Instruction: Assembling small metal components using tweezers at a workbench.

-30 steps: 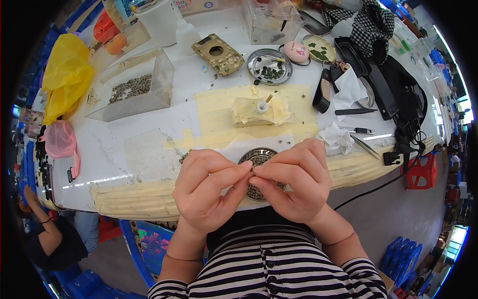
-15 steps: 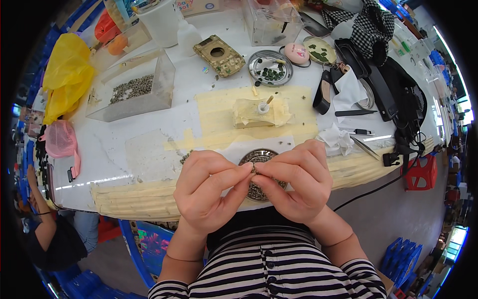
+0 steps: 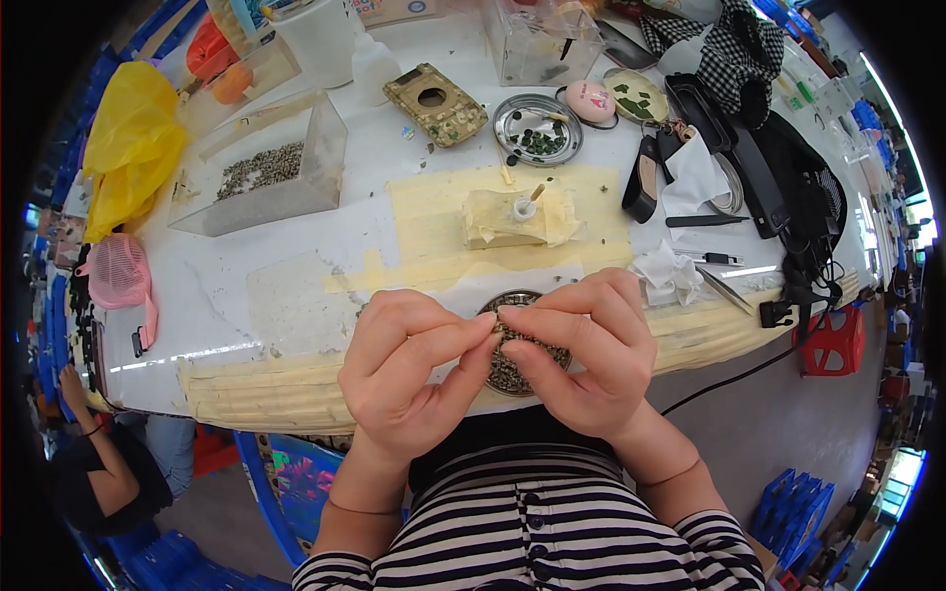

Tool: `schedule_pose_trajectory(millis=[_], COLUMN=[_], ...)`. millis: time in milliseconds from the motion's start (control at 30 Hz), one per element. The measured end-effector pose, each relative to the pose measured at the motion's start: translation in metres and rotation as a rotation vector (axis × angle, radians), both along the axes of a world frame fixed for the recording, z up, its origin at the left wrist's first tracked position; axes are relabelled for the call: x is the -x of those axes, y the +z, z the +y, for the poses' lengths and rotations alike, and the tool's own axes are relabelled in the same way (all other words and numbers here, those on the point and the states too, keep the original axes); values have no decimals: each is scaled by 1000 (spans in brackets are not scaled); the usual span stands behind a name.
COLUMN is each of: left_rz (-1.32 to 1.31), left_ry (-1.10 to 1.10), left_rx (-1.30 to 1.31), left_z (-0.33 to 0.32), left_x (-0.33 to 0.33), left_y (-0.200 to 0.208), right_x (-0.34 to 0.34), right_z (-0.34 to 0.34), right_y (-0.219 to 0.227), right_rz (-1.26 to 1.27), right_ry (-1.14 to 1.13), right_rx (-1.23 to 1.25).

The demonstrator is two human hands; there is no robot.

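Both hands meet over a round metal dish (image 3: 512, 383) heaped with tiny grey-brown parts at the table's near edge. My left hand (image 3: 414, 369) is closed, thumb and fingertips pinched together; what sits between them is too small to make out. My right hand (image 3: 588, 345) has its index fingertip close to the left fingertips, its thumb a little apart below. Whether a tiny part is in the right fingers is hidden. Beyond the hands, a tape-wrapped block (image 3: 493, 222) carries a small white cup with a stick in it.
A clear bin (image 3: 320, 163) of small parts stands at left, near a yellow bag (image 3: 133, 148). A camouflage model tank hull (image 3: 434, 105) and a metal tray (image 3: 569, 148) of green pieces lie farther back. Tweezers (image 3: 724, 291), a knife (image 3: 714, 259) and crumpled tissue (image 3: 667, 276) are at right.
My right thumb has come away from the pinch and sits slightly lower and apart. The left hand has shifted slightly left and stays pinched. The dish stays beneath them.
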State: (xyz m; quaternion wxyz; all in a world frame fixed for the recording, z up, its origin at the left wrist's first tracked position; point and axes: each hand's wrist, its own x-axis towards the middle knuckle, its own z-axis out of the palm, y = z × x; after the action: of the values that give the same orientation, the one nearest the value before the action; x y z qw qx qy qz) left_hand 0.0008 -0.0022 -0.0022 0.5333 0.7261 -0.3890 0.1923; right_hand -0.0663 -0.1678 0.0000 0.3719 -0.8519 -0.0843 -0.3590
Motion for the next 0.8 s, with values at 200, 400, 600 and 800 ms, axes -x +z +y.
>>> schedule_pose_trajectory(millis=[200, 400, 600, 800], left_rz=[-14, -27, -12, -25], left_ry=[-37, -20, 10, -31], left_rx=[-4, -23, -24, -35], left_z=[2, 1, -1, 0], left_x=[0, 0, 1, 4], left_y=[1, 3, 2, 1], right_x=[-2, -2, 2, 2], right_z=[-2, 0, 9, 1], right_y=[4, 6, 2, 2], right_rz=[198, 90, -92, 41], right_ry=[150, 67, -57, 44], right_rx=[-271, -163, 34, -144])
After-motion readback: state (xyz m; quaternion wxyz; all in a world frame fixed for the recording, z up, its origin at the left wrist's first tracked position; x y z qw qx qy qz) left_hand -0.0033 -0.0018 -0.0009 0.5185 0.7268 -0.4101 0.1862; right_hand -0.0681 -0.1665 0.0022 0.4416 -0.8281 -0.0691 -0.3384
